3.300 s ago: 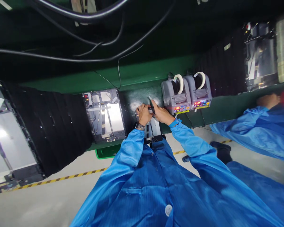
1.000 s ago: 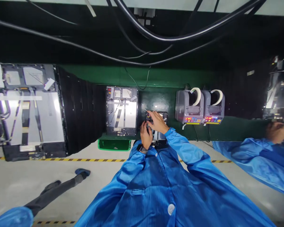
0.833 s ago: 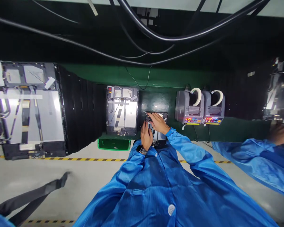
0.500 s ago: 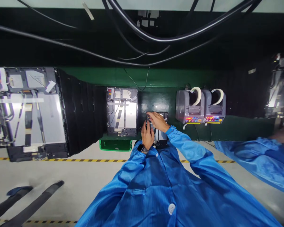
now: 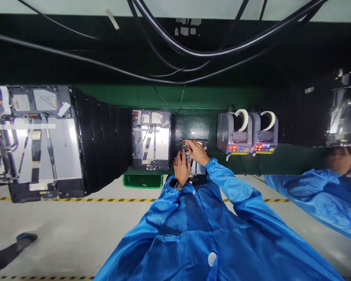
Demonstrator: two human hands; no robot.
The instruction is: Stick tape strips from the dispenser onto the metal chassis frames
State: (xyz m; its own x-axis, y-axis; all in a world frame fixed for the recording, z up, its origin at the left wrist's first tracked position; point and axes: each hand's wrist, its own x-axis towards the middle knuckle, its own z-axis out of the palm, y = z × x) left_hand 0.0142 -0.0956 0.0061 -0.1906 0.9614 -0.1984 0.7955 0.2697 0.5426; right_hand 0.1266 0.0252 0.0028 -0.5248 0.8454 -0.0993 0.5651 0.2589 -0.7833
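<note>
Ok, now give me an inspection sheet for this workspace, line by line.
Surface: dark green bench, with a glossy reflection.
Job's things: opened electronic panel at the bench's near edge, partly covered.
Clutter: pale strip near the top of the view.
Hands: left hand and right hand both at the panel; anything in their fingers is too small to identify.
Cables: thick black cable sweeps across the upper view; thin wire dips below it.
Surroundings: panel stack and second panel to the left; two tape dispensers, displays lit, to the right; green bin below the near edge; co-worker's hand far right.
</note>
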